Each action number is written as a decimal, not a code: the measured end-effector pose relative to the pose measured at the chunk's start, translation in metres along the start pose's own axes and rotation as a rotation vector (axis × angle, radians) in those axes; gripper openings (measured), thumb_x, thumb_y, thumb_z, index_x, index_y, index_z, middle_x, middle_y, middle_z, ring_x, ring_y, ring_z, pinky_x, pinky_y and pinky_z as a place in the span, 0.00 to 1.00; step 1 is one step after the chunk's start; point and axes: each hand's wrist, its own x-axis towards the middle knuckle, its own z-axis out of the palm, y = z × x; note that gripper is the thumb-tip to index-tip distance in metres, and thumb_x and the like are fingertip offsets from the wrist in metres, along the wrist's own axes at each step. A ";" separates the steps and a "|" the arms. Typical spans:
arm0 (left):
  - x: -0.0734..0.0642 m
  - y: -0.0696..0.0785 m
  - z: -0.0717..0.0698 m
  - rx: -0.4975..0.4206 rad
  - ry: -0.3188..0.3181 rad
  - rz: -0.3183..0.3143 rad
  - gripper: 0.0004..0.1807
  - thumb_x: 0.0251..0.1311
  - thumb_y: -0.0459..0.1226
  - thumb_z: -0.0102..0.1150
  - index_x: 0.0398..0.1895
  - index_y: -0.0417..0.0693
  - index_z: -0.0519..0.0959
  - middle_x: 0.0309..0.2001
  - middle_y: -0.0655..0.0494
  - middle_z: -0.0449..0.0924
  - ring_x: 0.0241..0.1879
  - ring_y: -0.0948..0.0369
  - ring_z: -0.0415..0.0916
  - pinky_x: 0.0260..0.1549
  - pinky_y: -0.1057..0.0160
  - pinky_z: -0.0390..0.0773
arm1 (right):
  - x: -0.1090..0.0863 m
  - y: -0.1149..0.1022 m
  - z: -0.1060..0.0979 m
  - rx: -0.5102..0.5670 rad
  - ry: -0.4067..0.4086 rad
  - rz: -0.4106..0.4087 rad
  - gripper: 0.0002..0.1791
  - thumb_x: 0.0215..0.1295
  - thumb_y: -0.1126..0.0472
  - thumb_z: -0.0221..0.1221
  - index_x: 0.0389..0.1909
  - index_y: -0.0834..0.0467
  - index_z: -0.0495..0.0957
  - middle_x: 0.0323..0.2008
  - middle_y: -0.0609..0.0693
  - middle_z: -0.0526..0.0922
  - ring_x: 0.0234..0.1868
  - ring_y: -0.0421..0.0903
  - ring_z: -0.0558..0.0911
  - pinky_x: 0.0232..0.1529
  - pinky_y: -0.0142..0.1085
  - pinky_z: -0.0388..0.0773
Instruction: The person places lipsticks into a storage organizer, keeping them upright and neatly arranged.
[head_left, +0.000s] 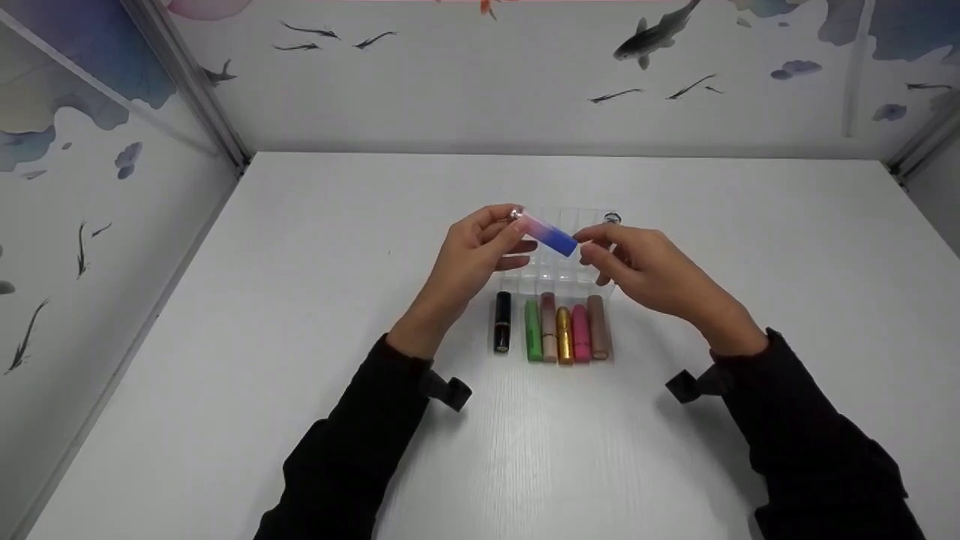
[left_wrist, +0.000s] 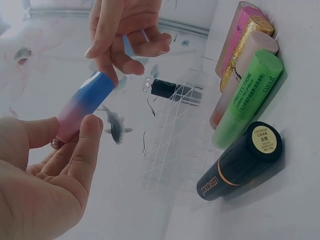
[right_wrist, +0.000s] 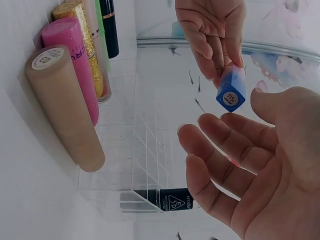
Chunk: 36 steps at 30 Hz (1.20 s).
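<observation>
My left hand (head_left: 472,255) pinches a square pink-to-blue lipstick tube (head_left: 551,235) by its pink end, between thumb and fingers. The tube is tilted, and its blue end, with a round label showing in the right wrist view, points toward my right hand (head_left: 649,266). That hand's fingers are loosely bent beside the blue end; whether a fingertip touches it I cannot tell. Under both hands stands a clear compartmented organizer (head_left: 525,283). One dark lipstick (right_wrist: 175,200) sits in a compartment at its far right corner.
In front of the organizer lie a black lipstick (head_left: 502,322), a green lip balm (head_left: 533,330), a pinkish-beige tube (head_left: 549,326), a gold tube (head_left: 565,335), a pink tube (head_left: 580,334) and a brown tube (head_left: 598,328). Patterned panels (head_left: 480,90) border the white table (head_left: 337,225).
</observation>
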 end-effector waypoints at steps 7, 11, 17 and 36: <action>-0.001 -0.003 0.003 0.021 -0.027 0.027 0.20 0.64 0.43 0.54 0.57 0.47 0.72 0.49 0.53 0.82 0.47 0.55 0.82 0.44 0.61 0.80 | -0.001 0.000 0.002 -0.011 -0.010 0.010 0.23 0.69 0.43 0.47 0.56 0.53 0.73 0.36 0.48 0.81 0.30 0.40 0.82 0.33 0.32 0.80; -0.001 -0.003 0.003 0.033 -0.044 0.023 0.22 0.64 0.44 0.55 0.58 0.45 0.71 0.49 0.53 0.82 0.46 0.57 0.82 0.45 0.61 0.80 | -0.001 0.001 0.003 -0.001 -0.021 0.007 0.21 0.69 0.46 0.49 0.54 0.55 0.74 0.35 0.49 0.81 0.30 0.43 0.83 0.32 0.31 0.79; -0.001 -0.003 0.004 0.028 -0.049 0.018 0.21 0.62 0.44 0.56 0.57 0.48 0.73 0.48 0.52 0.83 0.46 0.59 0.82 0.44 0.61 0.81 | -0.001 0.000 0.005 0.012 -0.052 0.005 0.18 0.70 0.49 0.50 0.50 0.56 0.75 0.34 0.49 0.81 0.28 0.44 0.81 0.30 0.32 0.79; 0.000 -0.004 -0.001 -0.113 -0.058 -0.041 0.18 0.58 0.40 0.61 0.50 0.42 0.79 0.44 0.45 0.83 0.47 0.53 0.82 0.46 0.61 0.79 | 0.000 -0.002 0.010 0.038 -0.087 0.001 0.21 0.71 0.44 0.46 0.49 0.56 0.73 0.33 0.49 0.78 0.30 0.51 0.80 0.32 0.36 0.80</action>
